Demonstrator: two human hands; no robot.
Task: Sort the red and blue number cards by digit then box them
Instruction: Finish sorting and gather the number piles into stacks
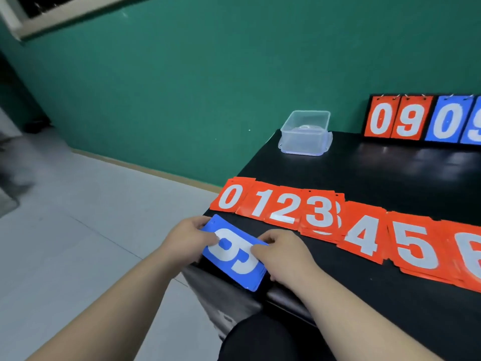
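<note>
A stack of blue number cards (234,267) lies at the table's near left corner, its top card showing a white 9 turned sideways. My left hand (190,241) grips the stack's left edge, thumb on top. My right hand (281,254) holds the right edge, thumb on the top card. Behind them red card piles (320,217) run left to right across the black table (364,173), showing 0, 1, 2, 3, 4, 5 and part of a 6. A clear plastic box (305,134) stands open at the far left corner.
A flip scoreboard (421,121) with red 0 9 and blue 0 9 stands at the back right. The table's left edge drops to a grey tiled floor (91,243). A green wall (208,87) rises behind. My dark-clothed knee (260,340) is under the near edge.
</note>
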